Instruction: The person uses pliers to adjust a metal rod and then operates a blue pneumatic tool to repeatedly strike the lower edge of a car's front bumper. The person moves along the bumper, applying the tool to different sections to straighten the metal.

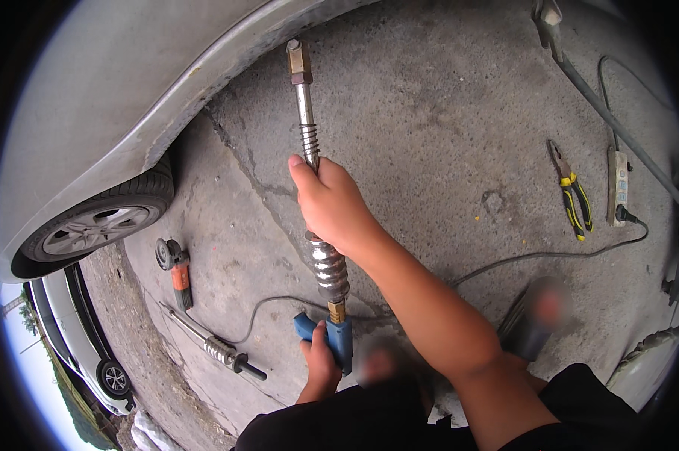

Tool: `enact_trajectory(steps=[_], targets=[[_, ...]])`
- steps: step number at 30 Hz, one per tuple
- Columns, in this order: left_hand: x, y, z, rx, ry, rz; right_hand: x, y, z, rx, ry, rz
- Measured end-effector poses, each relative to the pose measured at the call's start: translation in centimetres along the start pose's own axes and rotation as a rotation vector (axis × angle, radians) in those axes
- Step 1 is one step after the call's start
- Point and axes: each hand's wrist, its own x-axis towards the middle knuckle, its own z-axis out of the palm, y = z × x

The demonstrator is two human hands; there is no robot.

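My right hand (332, 201) was closed around the shaft of a long metal tool (330, 268), between its coil spring (309, 143) and its ribbed section. My left hand (322, 362) was wrapped around the blue handle (340, 344) at the tool's lower end, thumb against the grip. The tool was positioned in front of me, above the concrete floor (430, 135), its brass-coloured end block (300, 60) directed toward the lower edge of the silver car body (151, 68). I could not tell whether block and edge were in contact.

To my left, near the wheel (95, 229), lay an orange angle grinder (180, 276); a second metal tool (215, 346) lay just beside it. To my right lay pliers (574, 199) with black-and-yellow handles, near a power strip (618, 184). A plugged-in cable (535, 258) ran from the strip across the floor.
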Motion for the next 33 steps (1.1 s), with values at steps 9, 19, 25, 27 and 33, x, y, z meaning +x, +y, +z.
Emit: enact_trajectory(steps=[9, 19, 25, 27, 33], targets=[[-0.3, 0.2, 0.3, -0.005, 0.008, 0.01, 0.2, 0.3, -0.1, -0.025, -0.005, -0.037], [0.4, -0.3, -0.3, 0.025, -0.027, 0.011, 0.0, 0.1, -0.2, -0.019, -0.052, -0.007], [1.0, 0.2, 0.6, -0.059, 0.101, 0.045, 0.2, 1.3, -1.2, 0.129, -0.323, -0.022], [0.3, -0.3, -0.3, -0.07, 0.049, 0.054, -1.5, 1.6, -0.5, 0.119, -0.305, 0.202], [0.3, -0.3, -0.4, -0.109, -0.038, -0.015, 1.6, -2.3, -0.6, 0.154, -0.145, 0.109]])
